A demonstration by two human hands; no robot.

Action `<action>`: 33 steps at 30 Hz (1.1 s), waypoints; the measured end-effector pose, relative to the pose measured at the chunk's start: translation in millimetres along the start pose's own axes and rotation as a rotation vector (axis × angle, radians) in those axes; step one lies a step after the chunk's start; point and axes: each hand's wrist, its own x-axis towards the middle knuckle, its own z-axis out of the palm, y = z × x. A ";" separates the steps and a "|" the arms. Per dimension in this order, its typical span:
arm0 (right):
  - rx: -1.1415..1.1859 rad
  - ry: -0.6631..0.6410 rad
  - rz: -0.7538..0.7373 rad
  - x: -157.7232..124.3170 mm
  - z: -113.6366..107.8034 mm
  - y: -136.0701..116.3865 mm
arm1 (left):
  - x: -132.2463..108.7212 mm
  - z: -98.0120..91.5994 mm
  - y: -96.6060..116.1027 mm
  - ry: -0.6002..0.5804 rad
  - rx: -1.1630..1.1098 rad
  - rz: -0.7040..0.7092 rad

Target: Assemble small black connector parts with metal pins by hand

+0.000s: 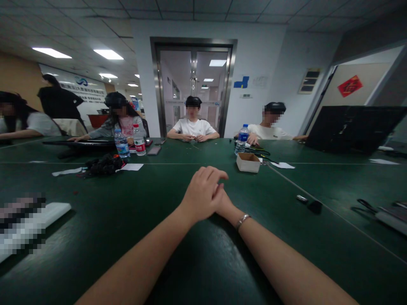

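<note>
From the head view: seeing the left hand (201,194) laid over the right hand (227,205), bent kinda loosely at the fingers. Can't tell if gripping or just resting, and can't make out the right fingers (mostly covered up). Wearing a metal bracelet (243,221) on the right wrist. Spotting an open box (248,166) on the green tabletop (149,199), beyond the hands and a bit right, with a blue-capped bottle (242,139) behind it.

Your left hand (201,197) overlaps right hand (226,204) ahead of you, back in view. Left fingers (216,172) loosely bent, directed to your right. Right fingers mostly hidden behind left hand. Left forearm (140,258) and right forearm (286,258) bare, stretched forward, converging. Wrists near each other.
</note>
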 end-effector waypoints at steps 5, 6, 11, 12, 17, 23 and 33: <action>0.056 -0.008 -0.008 0.2 1.1 3.9 | -38.2 22.8 -86.5 -0.204 -0.126 -0.470; 0.053 -0.008 -0.001 0.5 1.4 4.8 | -43.3 24.4 -94.1 -0.252 -0.205 -0.537; 0.046 -0.027 0.028 0.8 0.8 3.5 | -47.1 25.5 -101.3 -0.267 -0.325 -0.642; 0.042 -0.030 0.032 0.6 0.4 2.6 | -46.6 26.2 -101.3 -0.248 -0.333 -0.650; 0.036 -0.041 0.048 -0.5 -1.0 0.0 | -47.9 32.9 -107.5 -0.118 -0.425 -0.677; 0.023 -0.015 0.041 -0.1 -1.0 1.6 | -47.4 30.8 -108.4 -0.085 -0.483 -0.636; 0.008 -0.015 0.037 0.3 -0.2 1.7 | -49.4 35.7 -117.8 -0.050 -0.566 -0.657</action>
